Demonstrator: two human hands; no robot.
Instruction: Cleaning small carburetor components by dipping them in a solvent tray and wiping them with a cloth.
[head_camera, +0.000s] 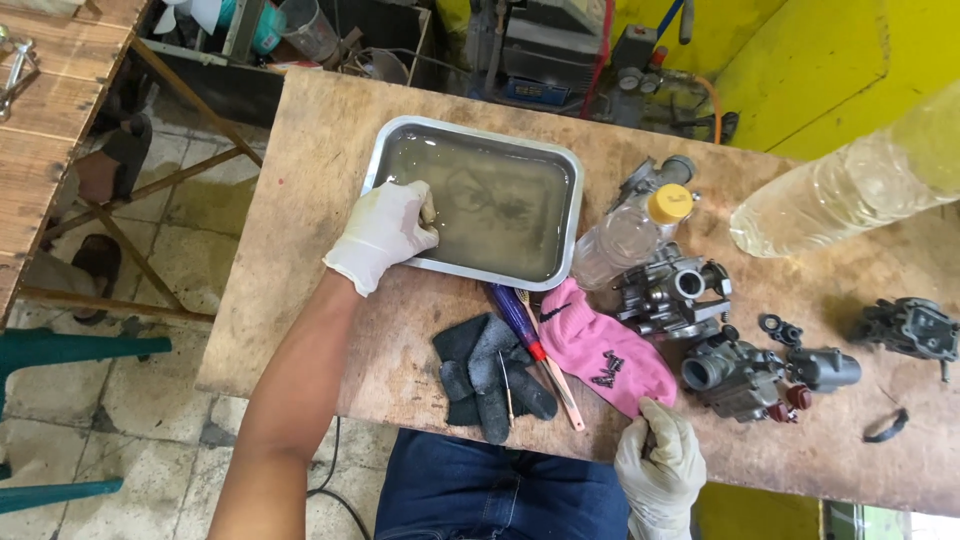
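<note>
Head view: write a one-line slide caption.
Gloved left hand grips a liquid-filled metal tray; gloved right hand rests near a pink sock and carburetors.

bottle (860, 180): blurred, cut off by the right edge
right hand (658, 465): wrist cut off at the bottom
tray (470, 200) bottom: murky, unclear

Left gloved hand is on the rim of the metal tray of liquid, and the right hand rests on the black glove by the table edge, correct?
Not quite. In the head view the left hand is on the metal tray rim, but the right hand rests at the pink sock, not the black glove.
</note>
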